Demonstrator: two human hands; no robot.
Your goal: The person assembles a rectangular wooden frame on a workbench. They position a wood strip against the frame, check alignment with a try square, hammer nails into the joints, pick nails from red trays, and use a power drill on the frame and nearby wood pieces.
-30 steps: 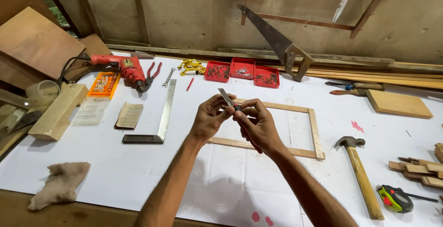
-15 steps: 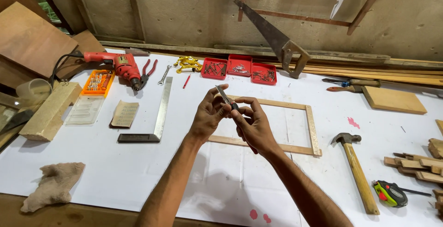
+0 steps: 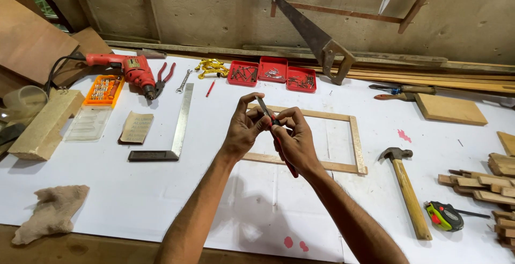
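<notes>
Head view: a thin grey blade (image 3: 264,108) with a red stem below is pinched between both hands above a white table (image 3: 161,199). The left hand (image 3: 244,127) closes thumb and fingers around its upper part; the right hand (image 3: 292,140) grips the lower part, fingers curled shut. Compared with half a second ago, the hands hold the same grip, barely shifted. Behind them lies a wooden frame (image 3: 354,140); a hammer (image 3: 407,189) lies to the right, a steel square (image 3: 174,130) to the left.
</notes>
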